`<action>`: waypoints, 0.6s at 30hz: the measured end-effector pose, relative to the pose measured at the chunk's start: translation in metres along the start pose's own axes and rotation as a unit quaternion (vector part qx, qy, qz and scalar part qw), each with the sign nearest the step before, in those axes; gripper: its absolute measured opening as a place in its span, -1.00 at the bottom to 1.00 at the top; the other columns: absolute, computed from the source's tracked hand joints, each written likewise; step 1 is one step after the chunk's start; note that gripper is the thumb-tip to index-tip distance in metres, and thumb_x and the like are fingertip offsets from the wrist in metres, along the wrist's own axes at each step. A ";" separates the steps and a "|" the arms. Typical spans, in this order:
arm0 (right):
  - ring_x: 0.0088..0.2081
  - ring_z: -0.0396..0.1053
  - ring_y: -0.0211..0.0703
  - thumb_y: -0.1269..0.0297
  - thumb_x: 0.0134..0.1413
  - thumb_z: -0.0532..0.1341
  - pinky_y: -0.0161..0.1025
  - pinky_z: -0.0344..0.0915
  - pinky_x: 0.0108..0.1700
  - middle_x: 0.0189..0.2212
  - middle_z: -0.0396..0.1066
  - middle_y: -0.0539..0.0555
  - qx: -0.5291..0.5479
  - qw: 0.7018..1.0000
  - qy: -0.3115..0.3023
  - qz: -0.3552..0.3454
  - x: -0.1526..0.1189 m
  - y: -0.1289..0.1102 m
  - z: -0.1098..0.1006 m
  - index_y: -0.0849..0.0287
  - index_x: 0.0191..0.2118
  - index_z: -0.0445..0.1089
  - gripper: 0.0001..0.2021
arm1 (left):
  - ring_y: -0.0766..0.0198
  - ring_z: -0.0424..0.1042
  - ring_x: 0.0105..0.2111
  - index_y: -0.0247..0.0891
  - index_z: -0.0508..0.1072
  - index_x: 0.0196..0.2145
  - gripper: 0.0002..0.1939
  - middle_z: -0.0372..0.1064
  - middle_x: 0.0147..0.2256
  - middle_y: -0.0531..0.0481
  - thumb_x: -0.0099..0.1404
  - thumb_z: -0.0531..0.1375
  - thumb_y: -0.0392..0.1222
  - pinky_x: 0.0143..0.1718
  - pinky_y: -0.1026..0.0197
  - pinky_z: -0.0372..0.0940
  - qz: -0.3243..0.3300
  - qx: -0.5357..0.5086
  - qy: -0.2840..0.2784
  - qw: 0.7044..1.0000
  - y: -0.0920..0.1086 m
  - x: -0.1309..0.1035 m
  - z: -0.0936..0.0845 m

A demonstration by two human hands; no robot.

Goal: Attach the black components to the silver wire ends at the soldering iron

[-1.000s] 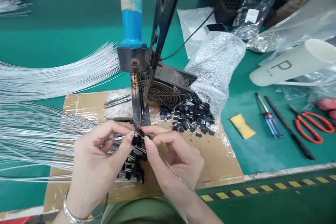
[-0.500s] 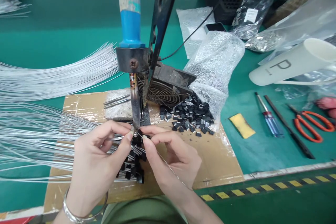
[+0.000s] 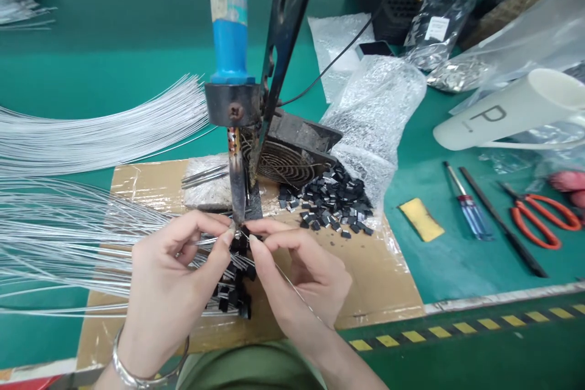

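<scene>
A soldering iron with a blue handle (image 3: pixel 228 52) is clamped upright in a metal holder, tip pointing down. Just under the tip, my left hand (image 3: pixel 176 271) is closed in a pinch on the end of a thin grey cable; the joint itself is too small to make out. Beside it on the right, my right hand (image 3: pixel 301 274) pinches a strand of solder wire (image 3: pixel 295 289), which trails back over the wrist. Beneath the fingers lie cables with black connectors (image 3: pixel 235 295) on their ends.
Loose black connectors (image 3: pixel 338 198) are heaped on the cardboard (image 3: pixel 375 280) beside a round-grilled fan (image 3: pixel 292 158). Cable bundles (image 3: pixel 100 131) spread leftward. On the right are a yellow sponge (image 3: pixel 421 219), a screwdriver (image 3: pixel 473 213), orange-handled pliers (image 3: pixel 539 219) and a white cup (image 3: pixel 503 109).
Both hands hold nearly the same pose under the iron tip. The view has shifted very slightly, and nothing has been taken up or let go.
</scene>
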State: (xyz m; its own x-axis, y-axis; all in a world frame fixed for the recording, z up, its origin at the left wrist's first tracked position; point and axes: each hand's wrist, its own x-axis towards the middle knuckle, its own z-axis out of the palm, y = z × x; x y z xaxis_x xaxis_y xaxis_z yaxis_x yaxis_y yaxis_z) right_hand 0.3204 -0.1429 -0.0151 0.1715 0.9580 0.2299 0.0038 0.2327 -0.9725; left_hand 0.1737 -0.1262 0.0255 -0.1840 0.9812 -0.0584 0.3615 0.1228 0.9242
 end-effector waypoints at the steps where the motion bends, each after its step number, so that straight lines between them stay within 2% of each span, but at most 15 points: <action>1: -0.11 0.68 -0.28 0.61 0.24 0.36 -0.40 0.54 0.00 -0.15 0.71 -0.04 0.000 1.000 0.002 0.001 0.000 0.000 0.000 0.08 -0.26 0.54 -0.77 | 0.42 0.58 -0.38 -0.10 0.64 -0.42 -0.92 0.64 -0.36 0.14 0.23 0.40 -0.25 -0.32 0.54 0.43 0.000 -0.002 -0.003 1.000 0.000 0.000 0.000; 12: -0.13 0.68 -0.19 0.62 0.23 0.36 -0.28 0.58 -0.01 -0.15 0.71 0.02 0.006 1.000 0.006 -0.004 0.000 0.002 0.001 0.10 -0.25 0.57 -0.78 | 0.39 0.61 -0.36 -0.10 0.65 -0.42 -0.93 0.65 -0.33 0.11 0.22 0.41 -0.24 -0.32 0.51 0.47 0.002 0.004 0.008 1.000 -0.001 -0.001 -0.001; 18: -0.16 0.69 -0.19 0.60 0.22 0.36 -0.29 0.59 -0.04 -0.17 0.72 0.02 0.000 1.000 0.006 -0.001 0.000 -0.001 0.002 0.09 -0.26 0.56 -0.79 | 0.36 0.63 -0.35 -0.10 0.64 -0.43 -0.91 0.65 -0.34 0.10 0.21 0.40 -0.26 -0.30 0.48 0.50 -0.001 0.001 0.007 1.000 0.000 0.000 -0.001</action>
State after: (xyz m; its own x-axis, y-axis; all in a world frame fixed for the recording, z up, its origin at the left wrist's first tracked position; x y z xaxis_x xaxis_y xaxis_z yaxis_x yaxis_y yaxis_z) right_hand 0.3183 -0.1425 -0.0144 0.1837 0.9553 0.2316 0.0050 0.2347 -0.9721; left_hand 0.1732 -0.1268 0.0254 -0.1975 0.9787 -0.0556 0.3627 0.1257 0.9234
